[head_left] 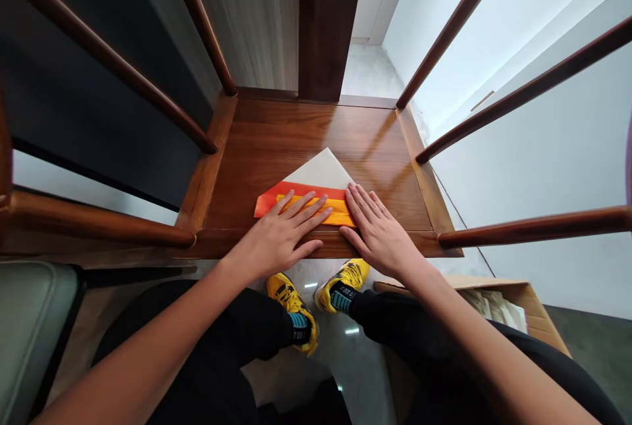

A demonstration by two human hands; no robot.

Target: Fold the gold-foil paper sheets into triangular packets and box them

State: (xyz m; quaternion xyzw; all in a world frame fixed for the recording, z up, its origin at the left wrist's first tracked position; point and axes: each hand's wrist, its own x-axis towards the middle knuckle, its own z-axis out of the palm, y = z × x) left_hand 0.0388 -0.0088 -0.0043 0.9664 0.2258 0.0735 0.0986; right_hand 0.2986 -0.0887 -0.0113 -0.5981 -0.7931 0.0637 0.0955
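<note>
A partly folded sheet of paper (320, 172) lies on the wooden surface (276, 125). Its far part is a white point, and its near part shows an orange-red band with a yellow-orange folded strip (340, 214) on top. Flat on the left part of the strip rests my left hand (291, 227), fingers spread. My right hand (372, 224) presses on the paper's right end, its fingers stretched out and the thumb near the front edge. Parts of the paper are hidden beneath both hands.
Round wooden spindles (461, 24) rise along both sides of the surface, with a broad dark post (328, 30) at the back. Below on the right stands an open cardboard box (540, 310) with pale material inside. A grey-green padded seat (37, 326) is at lower left.
</note>
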